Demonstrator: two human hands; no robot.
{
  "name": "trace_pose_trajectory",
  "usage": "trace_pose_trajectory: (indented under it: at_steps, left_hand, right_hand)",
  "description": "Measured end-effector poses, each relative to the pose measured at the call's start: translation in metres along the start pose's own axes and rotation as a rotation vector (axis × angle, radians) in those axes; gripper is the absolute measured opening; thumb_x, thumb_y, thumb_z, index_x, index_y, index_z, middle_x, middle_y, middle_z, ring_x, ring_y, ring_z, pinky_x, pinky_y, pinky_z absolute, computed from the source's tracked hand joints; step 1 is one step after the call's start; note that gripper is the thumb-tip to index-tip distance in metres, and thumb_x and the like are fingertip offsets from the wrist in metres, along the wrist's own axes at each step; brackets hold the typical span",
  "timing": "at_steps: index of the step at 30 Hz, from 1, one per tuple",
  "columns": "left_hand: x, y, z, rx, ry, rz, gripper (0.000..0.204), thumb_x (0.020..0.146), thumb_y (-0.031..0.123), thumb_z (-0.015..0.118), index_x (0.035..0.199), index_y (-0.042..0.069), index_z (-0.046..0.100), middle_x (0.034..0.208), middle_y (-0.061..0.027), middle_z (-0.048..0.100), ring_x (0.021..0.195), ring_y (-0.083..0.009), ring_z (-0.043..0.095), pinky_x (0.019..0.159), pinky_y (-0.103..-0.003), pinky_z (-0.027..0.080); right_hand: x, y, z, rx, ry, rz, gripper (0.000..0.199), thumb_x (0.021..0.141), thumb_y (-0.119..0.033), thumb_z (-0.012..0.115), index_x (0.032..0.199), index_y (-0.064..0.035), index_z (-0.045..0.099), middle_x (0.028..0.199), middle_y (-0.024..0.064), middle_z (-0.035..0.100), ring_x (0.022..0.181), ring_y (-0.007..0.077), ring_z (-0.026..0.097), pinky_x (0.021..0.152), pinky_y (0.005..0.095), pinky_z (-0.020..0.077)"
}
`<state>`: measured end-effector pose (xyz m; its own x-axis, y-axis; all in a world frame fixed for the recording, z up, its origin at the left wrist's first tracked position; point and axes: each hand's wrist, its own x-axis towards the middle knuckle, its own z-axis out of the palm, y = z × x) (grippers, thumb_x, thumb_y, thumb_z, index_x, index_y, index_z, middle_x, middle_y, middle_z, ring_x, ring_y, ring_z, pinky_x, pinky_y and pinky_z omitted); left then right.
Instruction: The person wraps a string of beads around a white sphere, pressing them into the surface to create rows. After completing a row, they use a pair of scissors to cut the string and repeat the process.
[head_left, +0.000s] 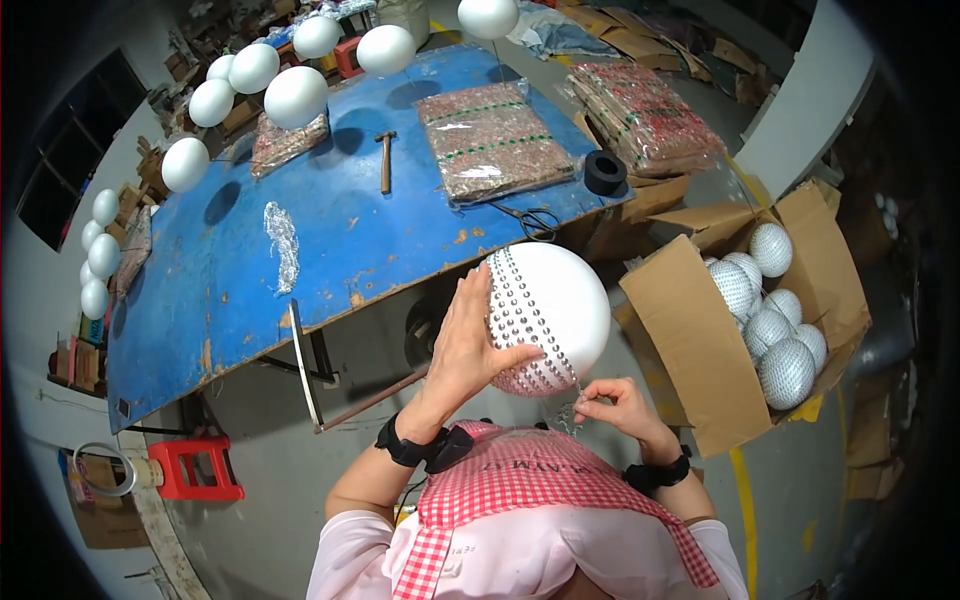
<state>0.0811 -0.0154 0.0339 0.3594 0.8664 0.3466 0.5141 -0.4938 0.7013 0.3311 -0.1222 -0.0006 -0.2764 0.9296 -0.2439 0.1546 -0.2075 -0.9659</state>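
A large white ball [568,300] is in front of me, just off the near edge of the blue table. Rows of silvery beads [520,318] wrap around its left and lower side, while its right side is bare white. My left hand [462,335] grips the ball from the left, thumb across the bead rows and fingers along the upper side. Below the ball, my right hand [622,408] pinches the bead strand where it leaves the surface. Some loose strand dangles under those fingertips, too fine to make out fully.
On the blue table [340,235] lie a hammer [386,163], scissors [535,220], a black tape roll [604,173], a silvery bead heap [282,248] and a wrapped bead pack [495,145]. Several plain white balls [296,98] stand around its edge. A carton [690,350] at right holds beaded balls [787,372].
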Motion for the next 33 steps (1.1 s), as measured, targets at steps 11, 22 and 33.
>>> trace_pose_trajectory:
  at_steps: [11, 22, 33]
  left_hand:
    - [0.001, -0.004, -0.003, -0.083, -0.026, -0.084, 0.107, 0.067, 0.046, 0.081, 0.145, -0.001, 0.026, 0.143, -0.0302, 0.035, 0.138, -0.0456, 0.026, 0.112, -0.048, 0.027]
    - [0.009, -0.015, -0.023, -0.228, -0.006, -0.161, 0.094, 0.071, 0.042, 0.080, 0.143, 0.002, 0.034, 0.126, -0.0224, 0.047, 0.114, -0.0348, 0.050, 0.094, -0.041, 0.044]
    - [0.016, -0.022, -0.019, -0.301, -0.062, -0.190, 0.099, 0.070, 0.043, 0.079, 0.144, -0.002, 0.030, 0.137, -0.0235, 0.044, 0.125, -0.0337, 0.047, 0.103, -0.041, 0.040]
  right_hand:
    - [0.007, 0.019, 0.010, 0.046, -0.067, 0.068, 0.023, 0.097, -0.017, 0.051, 0.099, 0.0037, 0.061, 0.083, 0.0072, 0.066, 0.078, 0.0126, 0.063, 0.072, 0.0255, 0.0498]
    - [-0.007, 0.006, 0.025, 0.212, 0.258, -0.090, 0.012, 0.089, -0.009, 0.062, 0.093, 0.0022, 0.065, 0.085, 0.0038, 0.067, 0.079, 0.0103, 0.062, 0.073, 0.0240, 0.0492]
    - [-0.018, -0.029, 0.050, -0.257, 0.349, 0.207, 0.022, 0.094, -0.015, 0.054, 0.087, 0.0023, 0.065, 0.077, 0.0061, 0.065, 0.070, 0.0110, 0.060, 0.064, 0.0257, 0.0475]
